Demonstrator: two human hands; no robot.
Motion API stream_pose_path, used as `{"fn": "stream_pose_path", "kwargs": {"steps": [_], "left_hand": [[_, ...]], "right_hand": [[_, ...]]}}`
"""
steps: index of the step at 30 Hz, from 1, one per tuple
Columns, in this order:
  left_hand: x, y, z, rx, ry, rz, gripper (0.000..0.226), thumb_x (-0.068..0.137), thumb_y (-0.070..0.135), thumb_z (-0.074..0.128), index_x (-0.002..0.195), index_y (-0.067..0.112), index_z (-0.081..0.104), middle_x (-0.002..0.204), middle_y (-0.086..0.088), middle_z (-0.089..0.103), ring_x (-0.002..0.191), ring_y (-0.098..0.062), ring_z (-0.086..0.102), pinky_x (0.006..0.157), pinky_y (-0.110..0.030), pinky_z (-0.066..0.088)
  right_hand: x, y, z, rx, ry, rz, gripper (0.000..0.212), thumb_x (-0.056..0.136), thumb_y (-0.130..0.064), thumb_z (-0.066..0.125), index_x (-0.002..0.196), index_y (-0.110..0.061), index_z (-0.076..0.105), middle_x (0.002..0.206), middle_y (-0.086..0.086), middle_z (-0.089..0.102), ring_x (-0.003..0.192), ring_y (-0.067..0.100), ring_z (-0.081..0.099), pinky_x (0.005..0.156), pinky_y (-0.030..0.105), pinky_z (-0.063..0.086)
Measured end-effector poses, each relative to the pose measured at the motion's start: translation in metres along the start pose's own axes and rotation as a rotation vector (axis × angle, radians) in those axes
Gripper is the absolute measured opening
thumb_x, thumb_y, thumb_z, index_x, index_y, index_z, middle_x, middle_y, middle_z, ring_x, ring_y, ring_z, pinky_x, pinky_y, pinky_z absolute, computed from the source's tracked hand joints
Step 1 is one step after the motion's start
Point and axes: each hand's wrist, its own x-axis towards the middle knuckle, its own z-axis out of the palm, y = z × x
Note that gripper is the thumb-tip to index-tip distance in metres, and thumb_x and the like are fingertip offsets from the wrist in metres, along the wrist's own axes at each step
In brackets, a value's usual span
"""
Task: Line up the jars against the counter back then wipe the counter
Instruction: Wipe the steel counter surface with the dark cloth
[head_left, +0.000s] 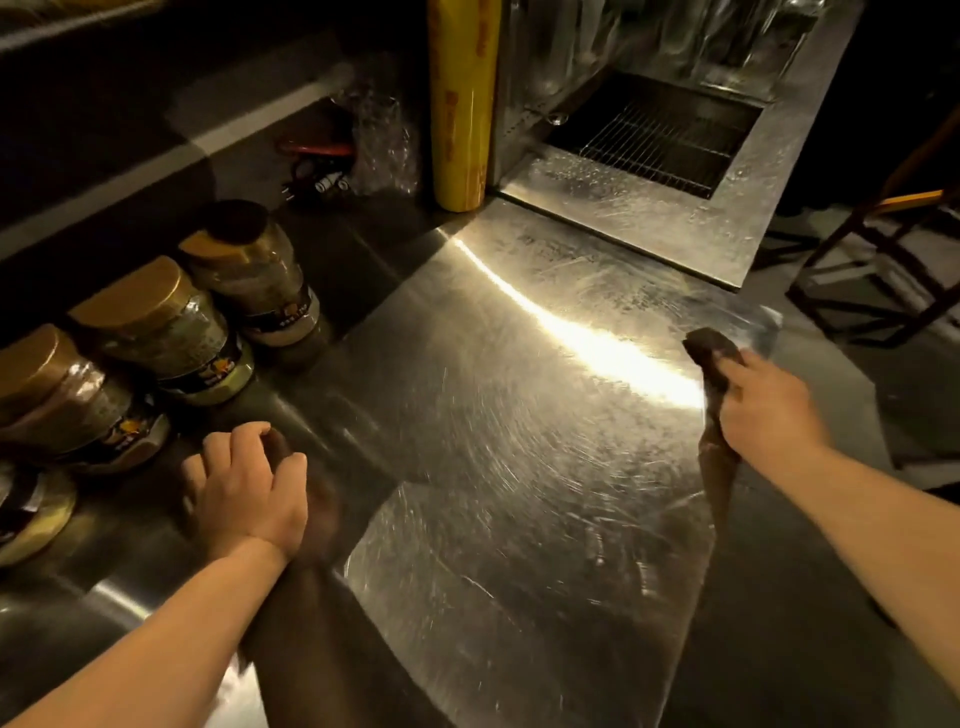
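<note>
Several glass jars with gold lids stand in a row along the counter's back wall at the left: one (249, 260) farthest, one (161, 332) in the middle, one (67, 395) closer, and another cut off by the frame's left edge. My left hand (244, 488) rests on the steel counter (519, 441) just in front of the jars, fingers loosely curled, nothing in it. My right hand (763, 400) grips a brown cloth (709, 353) at the counter's right edge; the cloth's tail hangs below the hand.
An upright yellow roll of cling film (464, 104) stands at the back. Left of it lie a clear plastic bag and red-handled items (332, 156). A recessed well with a wire rack (654, 135) lies beyond. A stool frame (883, 249) stands off the counter's right side.
</note>
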Motion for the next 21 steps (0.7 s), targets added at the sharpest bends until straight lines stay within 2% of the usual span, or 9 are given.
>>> {"fn": "stream_pose_path", "kwargs": {"steps": [2,4,7,9,10,12,14,17,21], "left_hand": [[0.001,-0.003,0.001,0.041,-0.054,0.000,0.047,0.083,0.044,0.051,0.124,0.022,0.050,0.129,-0.016,0.043,0.116,-0.040,0.035,0.096,-0.057,0.035],[0.004,-0.006,-0.003,0.045,-0.151,-0.012,0.047,0.088,0.045,0.052,0.130,0.026,0.046,0.134,-0.013,0.038,0.121,-0.038,0.031,0.100,-0.056,0.033],[0.012,-0.001,-0.017,-0.175,-0.221,-0.123,0.046,0.095,0.042,0.049,0.138,0.027,0.044,0.144,-0.013,0.038,0.131,-0.037,0.030,0.107,-0.053,0.027],[0.012,0.000,-0.032,-0.265,-0.213,-0.188,0.041,0.098,0.038,0.046,0.137,0.027,0.049,0.144,-0.014,0.042,0.131,-0.039,0.035,0.109,-0.051,0.026],[0.008,-0.002,-0.041,-0.276,-0.203,-0.167,0.038,0.099,0.034,0.046,0.135,0.025,0.052,0.141,-0.016,0.044,0.129,-0.040,0.038,0.109,-0.052,0.029],[-0.009,-0.009,-0.053,-0.221,-0.213,0.026,0.033,0.097,0.022,0.051,0.130,0.017,0.058,0.136,-0.020,0.051,0.124,-0.041,0.045,0.105,-0.056,0.035],[-0.032,-0.021,-0.057,-0.054,-0.255,0.158,0.034,0.095,0.020,0.055,0.128,0.017,0.059,0.135,-0.016,0.053,0.123,-0.039,0.045,0.101,-0.055,0.036],[-0.061,-0.039,-0.056,-0.003,-0.280,0.061,0.038,0.096,0.045,0.041,0.129,0.032,0.053,0.139,-0.006,0.047,0.124,-0.032,0.039,0.105,-0.048,0.028],[-0.097,-0.064,-0.052,0.078,-0.234,0.119,0.056,0.095,0.049,0.039,0.146,0.028,0.036,0.155,-0.003,0.027,0.139,-0.030,0.019,0.114,-0.052,0.017]], "right_hand": [[-0.016,-0.020,-0.011,0.178,0.071,0.122,0.050,0.097,-0.010,0.042,0.140,-0.031,0.056,0.134,0.021,0.058,0.110,0.043,0.056,0.092,0.046,0.051],[-0.049,-0.067,-0.008,0.323,0.097,0.043,0.055,0.095,-0.009,0.043,0.140,-0.039,0.053,0.135,0.013,0.058,0.110,0.036,0.057,0.091,0.041,0.049],[-0.134,-0.153,0.027,0.260,-0.001,-0.357,0.060,0.093,-0.011,0.047,0.147,-0.036,0.044,0.149,0.002,0.049,0.129,0.031,0.047,0.104,0.038,0.038],[-0.202,-0.211,0.059,0.109,-0.118,-0.656,0.062,0.092,-0.018,0.047,0.152,-0.030,0.037,0.160,0.006,0.034,0.144,0.037,0.028,0.117,0.050,0.021],[-0.233,-0.235,0.075,0.039,-0.195,-0.783,0.064,0.092,-0.023,0.048,0.154,-0.030,0.031,0.164,0.007,0.025,0.148,0.039,0.017,0.120,0.055,0.010],[-0.279,-0.262,0.103,-0.089,-0.409,-0.990,0.069,0.095,-0.032,0.051,0.157,-0.030,0.021,0.168,0.006,0.008,0.152,0.035,-0.005,0.120,0.057,-0.005],[-0.297,-0.263,0.119,-0.161,-0.513,-1.114,0.068,0.096,-0.042,0.047,0.157,-0.032,0.018,0.168,0.002,-0.002,0.150,0.029,-0.019,0.119,0.055,-0.010],[-0.273,-0.238,0.124,-0.140,-0.377,-1.080,0.067,0.093,-0.049,0.043,0.156,-0.034,0.024,0.168,0.002,0.009,0.152,0.027,-0.006,0.122,0.051,0.000],[-0.201,-0.180,0.100,-0.183,-0.257,-0.756,0.058,0.096,-0.042,0.029,0.154,-0.037,0.023,0.165,0.004,0.021,0.148,0.034,0.017,0.119,0.053,0.018]]}}
